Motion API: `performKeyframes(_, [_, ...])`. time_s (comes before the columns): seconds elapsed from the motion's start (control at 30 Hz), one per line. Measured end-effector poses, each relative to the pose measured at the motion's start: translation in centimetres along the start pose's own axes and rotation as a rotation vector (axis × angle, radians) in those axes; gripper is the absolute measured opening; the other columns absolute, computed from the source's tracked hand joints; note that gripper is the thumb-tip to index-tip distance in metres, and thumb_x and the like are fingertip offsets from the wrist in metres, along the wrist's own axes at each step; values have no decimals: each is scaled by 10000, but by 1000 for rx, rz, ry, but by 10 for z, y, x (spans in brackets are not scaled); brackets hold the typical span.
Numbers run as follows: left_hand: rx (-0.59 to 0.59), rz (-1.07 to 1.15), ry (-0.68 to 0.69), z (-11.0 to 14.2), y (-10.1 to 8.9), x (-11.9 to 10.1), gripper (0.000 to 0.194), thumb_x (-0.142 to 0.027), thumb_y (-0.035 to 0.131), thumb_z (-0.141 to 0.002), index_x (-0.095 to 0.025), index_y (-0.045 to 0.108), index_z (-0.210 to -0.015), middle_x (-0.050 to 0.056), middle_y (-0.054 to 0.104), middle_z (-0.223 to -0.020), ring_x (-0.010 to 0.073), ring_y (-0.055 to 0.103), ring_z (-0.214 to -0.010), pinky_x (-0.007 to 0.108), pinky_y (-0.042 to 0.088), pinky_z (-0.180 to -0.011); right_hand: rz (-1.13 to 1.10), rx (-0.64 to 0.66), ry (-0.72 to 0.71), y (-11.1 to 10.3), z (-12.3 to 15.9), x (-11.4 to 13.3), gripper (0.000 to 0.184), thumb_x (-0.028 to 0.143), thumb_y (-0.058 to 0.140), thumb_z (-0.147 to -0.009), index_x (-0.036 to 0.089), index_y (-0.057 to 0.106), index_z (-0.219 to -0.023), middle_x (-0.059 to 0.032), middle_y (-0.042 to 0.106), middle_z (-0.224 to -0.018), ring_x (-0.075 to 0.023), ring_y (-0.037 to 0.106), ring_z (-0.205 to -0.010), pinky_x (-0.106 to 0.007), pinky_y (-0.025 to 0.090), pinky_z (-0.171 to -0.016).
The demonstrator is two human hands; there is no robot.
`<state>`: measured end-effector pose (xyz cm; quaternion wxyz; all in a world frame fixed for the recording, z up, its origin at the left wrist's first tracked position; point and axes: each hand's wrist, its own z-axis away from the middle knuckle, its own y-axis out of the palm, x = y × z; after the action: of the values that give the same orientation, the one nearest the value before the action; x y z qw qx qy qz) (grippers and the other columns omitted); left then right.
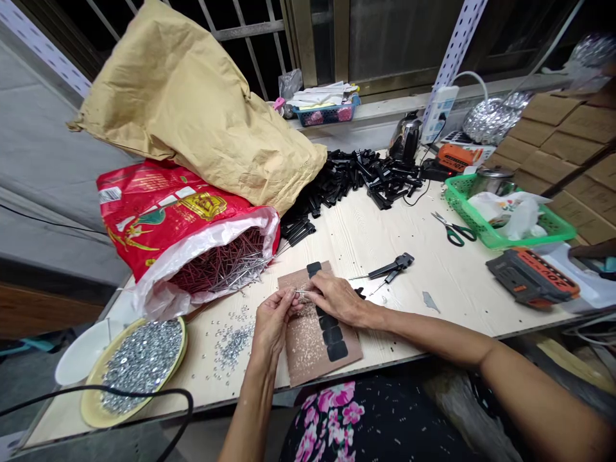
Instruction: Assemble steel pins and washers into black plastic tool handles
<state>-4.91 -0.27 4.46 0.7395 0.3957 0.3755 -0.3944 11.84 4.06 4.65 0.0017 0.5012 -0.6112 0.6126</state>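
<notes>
Over a worn brown board (303,343), my left hand (275,316) and my right hand (337,298) meet fingertip to fingertip. A thin silvery pin (301,292) shows between them, its ends covered by the fingers. My right thumb and forefinger pinch it. The left fingertips are pressed together at its other end; whether they grip the pin or a small part on it is hidden. Black rounded pads (332,337) run along the board's right side. Loose small silver washers (233,343) are scattered left of the board.
A tilted yellow bowl of washers (181,359) stands at the left front. Behind it lies a red bag (144,205) of long pins, under a brown paper sack (192,96). Black plastic parts (356,176) are heaped at the back. Scissors (453,230), a green basket (510,240) and a battery pack (534,279) are right.
</notes>
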Motion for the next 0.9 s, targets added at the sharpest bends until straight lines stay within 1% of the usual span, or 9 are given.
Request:
performKeyframes(0.13, [6, 19, 17, -1, 2, -1, 378, -291, 851, -515, -82, 664, -769, 6, 651, -619, 75, 601, -512, 161, 519, -563, 40, -21, 2, 5, -1, 0, 190, 277, 421, -956, 153, 556, -905, -44, 565, -871, -133, 537, -775, -234, 414, -658])
performKeyframes(0.23, [11, 31, 13, -1, 3, -1, 362, -289, 850, -517, -82, 663, -748, 6, 648, -623, 73, 597, -509, 160, 518, -558, 2, -20, 5, 6, -2, 0, 213, 268, 407, -961, 148, 566, -885, -36, 553, -826, -128, 531, -744, -238, 421, -662])
performKeyframes(0.4, [22, 51, -14, 0, 4, 1, 343, -293, 850, -516, -85, 664, -716, 9, 645, -630, 69, 591, -519, 163, 517, -562, -111, -24, -68, 3, -1, -3, 150, 218, 471, -928, 144, 588, -984, -54, 525, -923, -130, 542, -815, -243, 453, -704])
performKeyframes(0.53, [-8, 24, 3, 2, 5, 2, 362, -311, 841, -524, -89, 685, -764, 6, 643, -639, 65, 581, -522, 166, 512, -568, -128, -38, -77, 2, 2, -8, 149, 203, 467, -931, 151, 589, -1000, -47, 559, -899, -134, 551, -820, -254, 462, -728])
performKeyframes(0.7, [-47, -82, 84, 3, 2, 4, 399, -383, 774, -620, -95, 700, -885, 16, 641, -717, 64, 565, -574, 180, 505, -582, -10, -74, -41, -10, 3, -29, 157, 263, 488, -931, 180, 615, -973, -34, 590, -918, -124, 559, -812, -232, 436, -687])
performKeyframes(0.8, [-46, -138, 111, 2, -2, 7, 416, -407, 742, -653, -103, 692, -932, 12, 625, -736, 63, 540, -570, 188, 487, -560, 109, -64, -17, -19, 4, -44, 178, 278, 482, -936, 182, 631, -958, -34, 591, -913, -121, 552, -795, -218, 400, -634])
performKeyframes(0.9, [-70, -225, 170, 1, -5, 12, 427, -435, 709, -683, -112, 680, -962, 3, 602, -733, 60, 495, -546, 185, 447, -509, 211, -28, -4, -24, 3, -52, 218, 282, 458, -948, 171, 645, -929, -39, 595, -888, -127, 542, -792, -220, 359, -600])
